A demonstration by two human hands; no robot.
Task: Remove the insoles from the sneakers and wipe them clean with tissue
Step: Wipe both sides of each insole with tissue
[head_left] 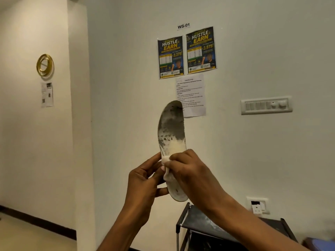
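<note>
We face a cream wall (126, 87) with posters (170, 57).
Our left grip (143, 182) holds the upright insole (172, 127); right grip (190, 171) pinches tissue (165, 160) against it.

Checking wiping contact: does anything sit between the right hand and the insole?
Only the tissue, pinched by the right hand against the lower part of the insole. The left hand grips the insole directly at its left edge; nothing else visible stands between.
</note>
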